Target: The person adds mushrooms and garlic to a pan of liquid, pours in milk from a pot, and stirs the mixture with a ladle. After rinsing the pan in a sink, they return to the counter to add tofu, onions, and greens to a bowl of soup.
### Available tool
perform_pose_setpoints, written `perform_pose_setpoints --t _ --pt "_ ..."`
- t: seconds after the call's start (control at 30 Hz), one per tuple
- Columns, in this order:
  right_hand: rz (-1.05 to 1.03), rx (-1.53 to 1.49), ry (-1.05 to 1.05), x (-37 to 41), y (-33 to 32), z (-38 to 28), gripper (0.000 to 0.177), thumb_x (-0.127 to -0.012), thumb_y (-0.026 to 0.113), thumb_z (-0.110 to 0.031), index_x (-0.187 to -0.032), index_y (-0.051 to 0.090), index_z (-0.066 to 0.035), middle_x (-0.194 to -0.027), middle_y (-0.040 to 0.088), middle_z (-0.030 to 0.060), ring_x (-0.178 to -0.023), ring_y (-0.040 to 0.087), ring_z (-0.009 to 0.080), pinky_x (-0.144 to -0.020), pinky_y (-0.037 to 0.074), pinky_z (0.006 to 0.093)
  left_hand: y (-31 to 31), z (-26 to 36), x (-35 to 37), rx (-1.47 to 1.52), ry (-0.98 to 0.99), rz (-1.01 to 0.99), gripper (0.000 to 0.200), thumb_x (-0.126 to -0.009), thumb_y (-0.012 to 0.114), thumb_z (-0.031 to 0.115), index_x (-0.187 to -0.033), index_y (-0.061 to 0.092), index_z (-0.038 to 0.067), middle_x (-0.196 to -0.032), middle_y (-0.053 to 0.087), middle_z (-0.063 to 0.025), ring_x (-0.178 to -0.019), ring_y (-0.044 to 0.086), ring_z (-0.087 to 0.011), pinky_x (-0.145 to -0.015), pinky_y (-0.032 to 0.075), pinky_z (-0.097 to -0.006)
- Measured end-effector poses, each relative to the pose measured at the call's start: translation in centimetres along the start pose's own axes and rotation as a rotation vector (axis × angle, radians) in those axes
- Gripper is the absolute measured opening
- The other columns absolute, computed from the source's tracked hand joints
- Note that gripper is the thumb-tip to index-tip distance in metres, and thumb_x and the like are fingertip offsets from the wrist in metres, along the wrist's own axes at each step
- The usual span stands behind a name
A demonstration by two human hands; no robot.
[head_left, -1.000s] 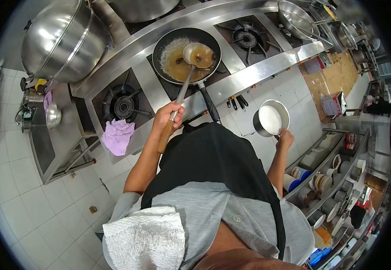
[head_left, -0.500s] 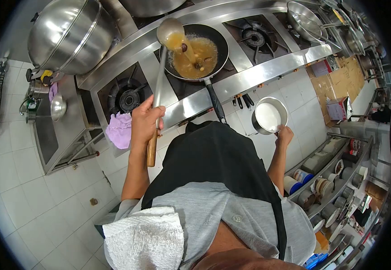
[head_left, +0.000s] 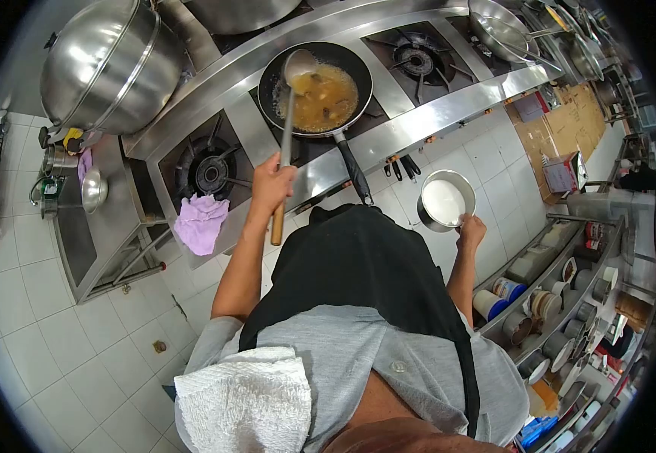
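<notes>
My left hand [head_left: 271, 186] is closed around the wooden-ended handle of a long metal ladle [head_left: 289, 128]. The ladle's bowl [head_left: 299, 66] is tilted low over the left side of a black frying pan [head_left: 365, 75]. Brown broth [head_left: 330, 96] with dark and pale pieces fills the pan, and its black handle [head_left: 355, 174] points toward my apron. In my right hand [head_left: 471, 231] is a small metal saucepan [head_left: 470, 192] with white liquid [head_left: 444, 201] inside, held out to the right, apart from the stove. My right fingers grip it at its near side.
Gas burners [head_left: 211, 167] flank the pan along the steel stove [head_left: 411, 143]. A purple cloth [head_left: 201, 224] lies at the stove's front left edge. One big steel pot [head_left: 113, 64] stands at upper left. Shelves of containers [head_left: 543, 309] line the right, and cardboard [head_left: 569, 128] lies beyond.
My left hand has moved up and right, and the ladle's bowl has come down from above the pan's left rim into the pan. Liquid was pouring from it earlier. The saucepan remains held out.
</notes>
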State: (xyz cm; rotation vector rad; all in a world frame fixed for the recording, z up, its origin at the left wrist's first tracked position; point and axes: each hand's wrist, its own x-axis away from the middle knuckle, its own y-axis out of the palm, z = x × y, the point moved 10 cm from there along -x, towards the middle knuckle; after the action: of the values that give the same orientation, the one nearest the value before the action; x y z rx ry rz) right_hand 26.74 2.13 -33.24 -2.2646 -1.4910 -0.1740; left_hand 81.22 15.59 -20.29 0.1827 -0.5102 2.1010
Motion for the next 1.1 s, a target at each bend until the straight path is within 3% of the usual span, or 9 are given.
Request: perform_pose_setpoints --t 0.07,0.17,0.2,0.3,0.4,0.5,0.57,0.8,1.1 --pt "0.004 0.009 0.052 0.2 -0.4 0.4 0.018 -0.068 0.059 -0.003 -0.081 0.065 0.008 -0.063 0.058 0.0047 -0.052 0.051 0.0128 -0.047 0.038 0.028 2.4 0.2 1.0 0.205 -0.119 -0.083 0.03 -0.082 0.06 0.014 -0.106 0.057 -0.003 -0.067 0.056 -0.0034 -0.045 0.05 -0.0093 -0.036 0.04 -0.0237" --pt "0.04 0.018 0.062 0.2 -0.9 0.7 0.015 -0.069 0.059 -0.003 -0.077 0.064 0.008 -0.061 0.056 0.0038 -0.05 0.049 0.0122 -0.046 0.037 0.0278 4.9 -1.6 0.9 0.681 -0.258 -0.233 0.028 -0.085 0.058 0.012 -0.105 0.053 -0.007 -0.062 0.054 -0.006 -0.042 0.048 -0.0114 -0.036 0.038 -0.0262" --pt "0.049 0.016 0.068 0.4 -1.1 0.6 0.014 -0.069 0.059 -0.003 -0.076 0.064 0.007 -0.061 0.055 0.0036 -0.049 0.048 0.012 -0.045 0.037 0.0277 5.7 -0.9 1.5 0.807 -0.307 -0.357 0.023 -0.086 0.059 0.013 -0.097 0.051 -0.006 -0.064 0.053 -0.0071 -0.043 0.046 -0.0118 -0.035 0.037 -0.0273" --pt "0.071 -0.002 0.077 0.8 -1.2 0.4 0.012 -0.068 0.059 -0.003 -0.074 0.063 0.006 -0.06 0.054 0.003 -0.047 0.047 0.0114 -0.043 0.036 0.0271 5.5 0.5 3.1 0.938 -0.352 -0.397 0.026 -0.087 0.054 0.015 -0.104 0.05 -0.004 -0.072 0.052 -0.0059 -0.043 0.044 -0.0096 -0.035 0.037 -0.0231" --pt "0.078 -0.03 0.076 1.1 -1.3 0.9 0.01 -0.068 0.059 -0.002 -0.073 0.063 0.006 -0.059 0.053 0.0026 -0.046 0.046 0.0108 -0.042 0.035 0.0265 2.9 1.3 4.4 0.692 -0.245 -0.353 0.016 -0.084 0.056 0.011 -0.09 0.054 -0.004 -0.068 0.054 -0.006 -0.041 0.046 -0.0106 -0.034 0.037 -0.025" --pt "0.05 -0.02 0.074 1.0 -1.1 1.2 0.008 -0.068 0.059 -0.003 -0.07 0.06 0.004 -0.059 0.052 0.0031 -0.046 0.047 0.0119 -0.042 0.038 0.027 -0.1 3.9 6.0 0.501 -0.175 -0.183 0.02 -0.082 0.056 0.009 -0.096 0.058 -0.005 -0.069 0.055 -0.0052 -0.041 0.048 -0.0097 -0.033 0.037 -0.0235" --pt "0.02 0.006 0.065 0.9 -0.9 1.2 0.008 -0.069 0.059 -0.005 -0.066 0.054 0.002 -0.061 0.052 0.0047 -0.048 0.05 0.0146 -0.043 0.045 0.0285 -1.7 5.2 6.4 0.45 -0.112 -0.111 0.032 -0.081 0.058 0.009 -0.11 0.059 -0.004 -0.07 0.055 -0.0043 -0.042 0.05 -0.0096 -0.033 0.037 -0.0234" --pt "0.035 -0.037 0.084 1.4 -0.1 0.8 0.008 -0.068 0.059 -0.002 -0.071 0.06 0.006 -0.058 0.052 0.0033 -0.045 0.045 0.011 -0.041 0.034 0.0266 -4.9 7.9 6.4 0.143 0.019 0.093 0.044 -0.082 0.057 0.009 -0.125 0.056 0.002 -0.066 0.053 0.001 -0.043 0.048 -0.0063 -0.037 0.037 -0.0222" --pt "0.021 -0.023 0.08 1.4 -0.3 0.8 0.012 -0.068 0.059 -0.002 -0.075 0.061 0.008 -0.061 0.056 0.0053 -0.047 0.049 0.0131 -0.043 0.037 0.0277 -2.9 1.8 0.2 -0.145 0.05 0.092 0.045 -0.077 0.061 0.015 -0.118 0.058 -0.001 -0.06 0.054 -0.0022 -0.043 0.05 -0.0091 -0.042 0.042 -0.0268"
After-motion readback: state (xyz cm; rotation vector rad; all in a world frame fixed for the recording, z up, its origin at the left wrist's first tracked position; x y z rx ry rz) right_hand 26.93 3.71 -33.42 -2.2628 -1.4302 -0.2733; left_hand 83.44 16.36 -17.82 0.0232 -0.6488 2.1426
